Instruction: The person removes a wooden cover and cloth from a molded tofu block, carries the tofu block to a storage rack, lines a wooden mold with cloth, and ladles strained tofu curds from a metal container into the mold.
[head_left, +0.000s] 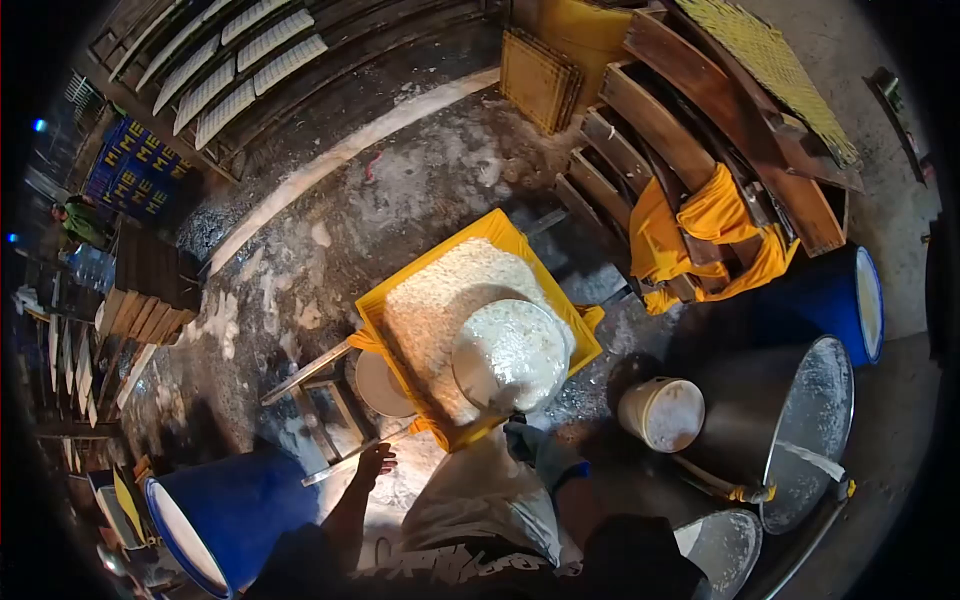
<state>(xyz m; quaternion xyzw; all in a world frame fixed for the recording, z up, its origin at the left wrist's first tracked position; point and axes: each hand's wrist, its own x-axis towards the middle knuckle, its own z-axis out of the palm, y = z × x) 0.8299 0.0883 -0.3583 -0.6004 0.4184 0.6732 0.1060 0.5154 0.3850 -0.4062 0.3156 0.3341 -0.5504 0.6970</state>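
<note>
My right hand point(530, 446), in a dark glove, is closed around the short dark handle of a large round pan point(512, 355). Wet white stuff glistens in the pan, which sits over a square frame lined with yellow cloth point(431, 262). Lumpy white material point(425, 310) fills much of that cloth. My left hand point(376, 462) is bare, its fingers apart, close to the end of a wooden pole point(345, 466) under the frame's near left side. Whether it touches the pole I cannot tell.
A blue drum point(240, 515) stands at lower left, and another blue drum point(868, 305) at right. Large metal vats point(812, 430) and a white bucket point(672, 414) are to my right. Wooden troughs draped with orange cloth point(720, 215) lie beyond. The floor point(340, 240) looks wet.
</note>
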